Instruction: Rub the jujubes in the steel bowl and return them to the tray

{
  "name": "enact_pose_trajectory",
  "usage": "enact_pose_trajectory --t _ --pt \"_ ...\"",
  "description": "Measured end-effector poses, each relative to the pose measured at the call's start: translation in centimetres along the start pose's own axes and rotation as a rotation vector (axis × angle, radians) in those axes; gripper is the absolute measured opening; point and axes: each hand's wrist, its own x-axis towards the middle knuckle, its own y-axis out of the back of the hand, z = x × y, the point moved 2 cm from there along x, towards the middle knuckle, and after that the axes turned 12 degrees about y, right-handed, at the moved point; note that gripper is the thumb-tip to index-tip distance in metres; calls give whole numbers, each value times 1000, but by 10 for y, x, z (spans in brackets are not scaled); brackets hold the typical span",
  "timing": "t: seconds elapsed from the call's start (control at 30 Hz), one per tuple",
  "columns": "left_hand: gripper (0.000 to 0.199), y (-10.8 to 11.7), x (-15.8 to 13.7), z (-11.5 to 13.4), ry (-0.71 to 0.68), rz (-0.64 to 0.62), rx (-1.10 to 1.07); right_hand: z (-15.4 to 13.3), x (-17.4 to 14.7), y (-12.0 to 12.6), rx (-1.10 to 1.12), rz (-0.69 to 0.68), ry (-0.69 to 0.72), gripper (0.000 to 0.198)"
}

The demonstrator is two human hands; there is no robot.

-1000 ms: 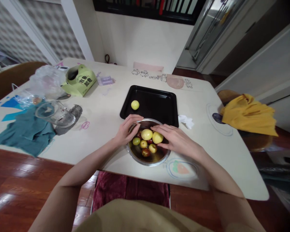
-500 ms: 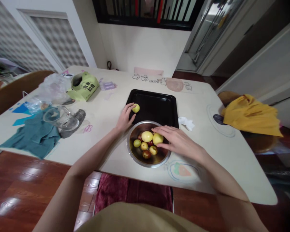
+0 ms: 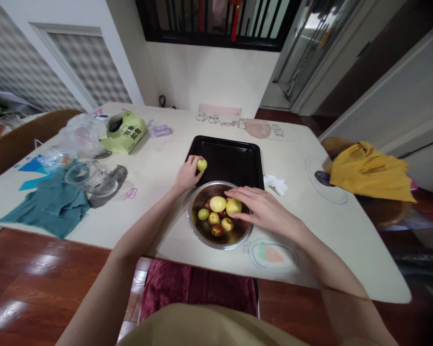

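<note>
At the left side of the black baking tray (image 3: pixel 231 158), my left hand (image 3: pixel 188 174) has its thumb and fingertips closed round a small yellow-green fruit (image 3: pixel 202 165), which looks like a jujube. My right hand (image 3: pixel 261 209) reaches over the rim of a steel bowl (image 3: pixel 197 233), its fingers and thumb around a larger yellow-green fruit (image 3: pixel 233 207). Beside that lies a pale yellow oval fruit (image 3: pixel 217 204). Several smaller jujubes, green, yellow and red-brown, sit lower in the bowl, including a brown jujube (image 3: pixel 217 230).
A crumpled white tissue (image 3: pixel 275 184) lies right of the tray. To the left are a glass pitcher (image 3: pixel 94 180) on its side, a teal cloth (image 3: pixel 50 206), a green tissue box (image 3: pixel 126 132) and plastic bags (image 3: pixel 81 137). A yellow cloth (image 3: pixel 371 170) hangs over a chair at right.
My left hand's fingers have curled more tightly around the small fruit at the tray. My right hand stays on the larger fruit in the bowl. The view has shifted slightly.
</note>
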Motion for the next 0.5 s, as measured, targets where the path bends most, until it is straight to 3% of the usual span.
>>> enact_pose_trajectory --t 0.27,0.4,0.5 --pt "41 -2 1 0 9 -7 -49 -1 2 -1 -16 11 -2 50" --pt "53 0 0 -3 30 52 -165 0 1 0 -29 17 -17 46" --pt "50 7 -5 0 28 93 -292 1 0 0 -60 45 -28 42"
